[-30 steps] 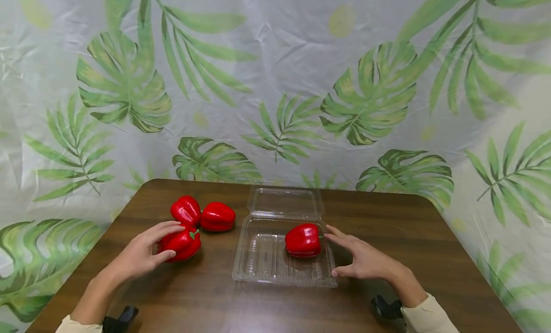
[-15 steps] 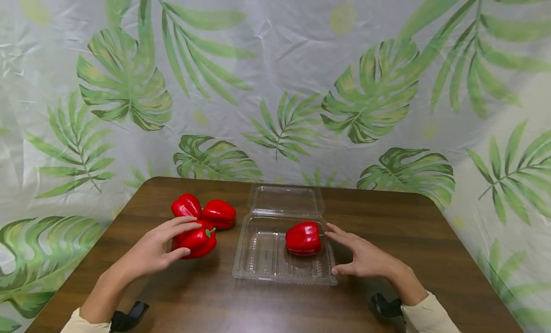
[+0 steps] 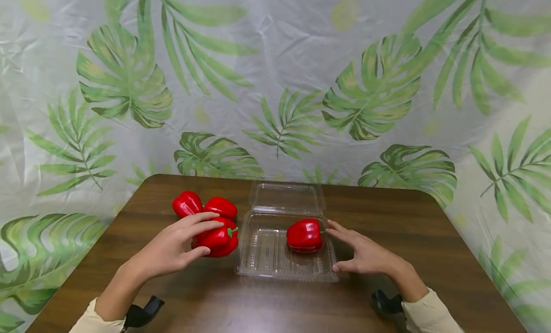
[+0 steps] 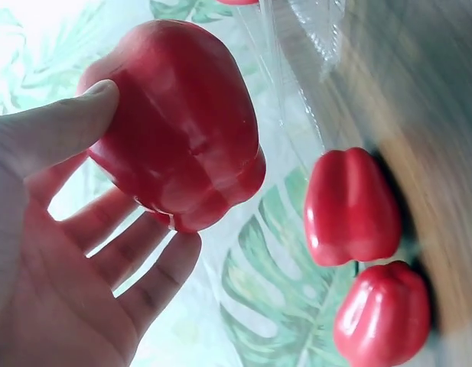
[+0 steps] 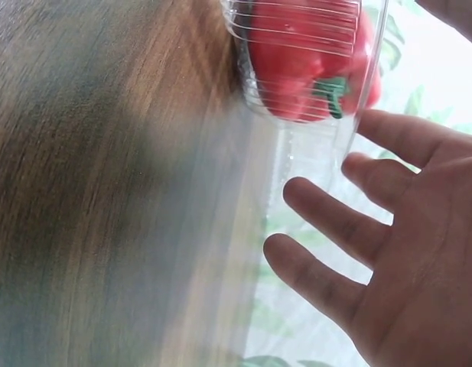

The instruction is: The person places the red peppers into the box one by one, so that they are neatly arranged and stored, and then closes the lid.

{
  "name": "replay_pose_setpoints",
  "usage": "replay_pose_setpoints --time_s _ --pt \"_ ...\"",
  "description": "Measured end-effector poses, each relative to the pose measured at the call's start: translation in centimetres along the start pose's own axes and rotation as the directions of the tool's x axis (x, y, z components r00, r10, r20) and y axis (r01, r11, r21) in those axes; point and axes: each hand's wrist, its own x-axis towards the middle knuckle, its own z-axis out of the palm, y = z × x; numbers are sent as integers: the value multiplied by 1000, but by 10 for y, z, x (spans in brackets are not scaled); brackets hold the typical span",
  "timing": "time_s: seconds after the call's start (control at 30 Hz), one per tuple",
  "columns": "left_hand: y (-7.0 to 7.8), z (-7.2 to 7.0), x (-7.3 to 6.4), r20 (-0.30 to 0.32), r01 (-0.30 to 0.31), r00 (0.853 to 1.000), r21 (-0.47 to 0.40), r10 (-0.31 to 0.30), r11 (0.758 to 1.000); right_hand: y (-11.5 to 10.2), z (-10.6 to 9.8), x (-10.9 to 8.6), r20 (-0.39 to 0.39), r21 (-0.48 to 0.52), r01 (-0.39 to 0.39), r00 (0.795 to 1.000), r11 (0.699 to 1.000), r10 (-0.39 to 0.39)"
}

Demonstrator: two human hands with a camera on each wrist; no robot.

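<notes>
My left hand (image 3: 174,244) grips a red bell pepper (image 3: 220,239) with a green stem, thumb on one side and fingers on the other. In the left wrist view that held pepper (image 4: 182,122) is up off the wooden surface. A clear plastic clamshell box (image 3: 262,261) lies just right of it with its lid (image 3: 286,197) folded back. Inside the box, on the right, another red bell pepper (image 3: 304,236) lies on its side, stem to the right. My right hand (image 3: 366,254) has its fingers spread at the box's right rim, fingertips right at the edge.
Two more red bell peppers, one (image 3: 187,204) at the left and one (image 3: 221,207) beside it, lie on the brown wooden table (image 3: 387,218) behind the left hand. A leaf-patterned cloth (image 3: 275,60) hangs behind the table's far edge.
My left hand has carried its bell pepper to the right, from the left of the table to close beside the box. The right hand has stayed at the box's rim.
</notes>
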Motion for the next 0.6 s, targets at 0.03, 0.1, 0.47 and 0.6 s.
replay_pose_setpoints --time_s 0.03,0.1,0.47,0.6 --pt "2 1 2 0 -6 1000 6 6 1000 0 0 0 1 -1 -1 1000 1000 1" --pt "5 4 5 -2 -23 1000 22 23 999 1 0 -1 5 1 -5 1000 1000 5" --pt "18 17 28 17 -68 998 -2 68 998 1 -1 0 10 6 -15 1000 1000 15" --pt "22 23 38 37 -101 994 1 101 995 1 0 0 4 1 -13 1000 1000 13"
